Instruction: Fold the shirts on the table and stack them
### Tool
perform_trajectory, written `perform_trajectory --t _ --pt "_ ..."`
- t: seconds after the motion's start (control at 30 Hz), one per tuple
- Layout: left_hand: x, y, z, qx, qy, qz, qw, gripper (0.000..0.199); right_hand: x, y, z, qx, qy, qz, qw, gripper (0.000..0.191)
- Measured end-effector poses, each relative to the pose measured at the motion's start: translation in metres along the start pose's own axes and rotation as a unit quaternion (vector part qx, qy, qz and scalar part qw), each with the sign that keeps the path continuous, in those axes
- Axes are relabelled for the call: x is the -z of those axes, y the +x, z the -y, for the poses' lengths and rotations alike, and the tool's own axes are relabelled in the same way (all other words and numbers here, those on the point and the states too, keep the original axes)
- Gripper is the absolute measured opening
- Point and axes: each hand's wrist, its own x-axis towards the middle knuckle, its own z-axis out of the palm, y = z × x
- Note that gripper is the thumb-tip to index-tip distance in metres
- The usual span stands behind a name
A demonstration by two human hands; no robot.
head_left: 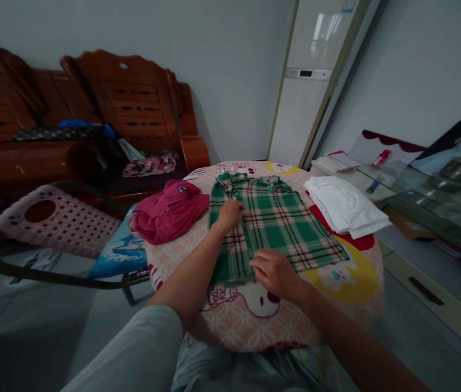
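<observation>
A green plaid shirt [287, 218] lies spread on a round table covered by a pink patterned cloth [246, 332]. Its collar end points away from me. My left hand [231, 214] rests on the shirt's upper left part, fingers curled together against the fabric. Near the lower edge, my right hand [273, 271] touches the shirt with bent, closed fingers. Whether either hand pinches the cloth is hard to see. A crumpled magenta garment [171, 211] lies left of the shirt, and folded white clothing [344, 204] is at the right.
A metal-framed chair [62, 223] with a blue cushion [120, 247] stands left of the table. Behind it are carved wooden seats [132, 103] holding clothes. A tall white cabinet-like unit [303, 103] stands at the back. On the right, a glass shelf [430, 201] reaches close to the table.
</observation>
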Motion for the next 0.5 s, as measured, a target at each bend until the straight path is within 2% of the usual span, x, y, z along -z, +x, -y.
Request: perform_trajectory --t 0.2,0.33,0.5 --pt "-0.016 0.001 0.005 -0.004 0.05 -0.012 0.999 0.035 -0.011 0.003 -0.011 0.001 -0.035 0.053 0.998 0.02" --pt "-0.025 0.008 0.006 0.008 0.079 -0.018 0.997 0.035 -0.018 0.001 -0.011 0.005 -0.04 0.04 0.998 0.02" --pt "-0.027 0.012 0.006 0.034 0.086 -0.013 0.996 0.042 -0.017 -0.001 -0.01 0.014 -0.038 0.015 0.999 0.018"
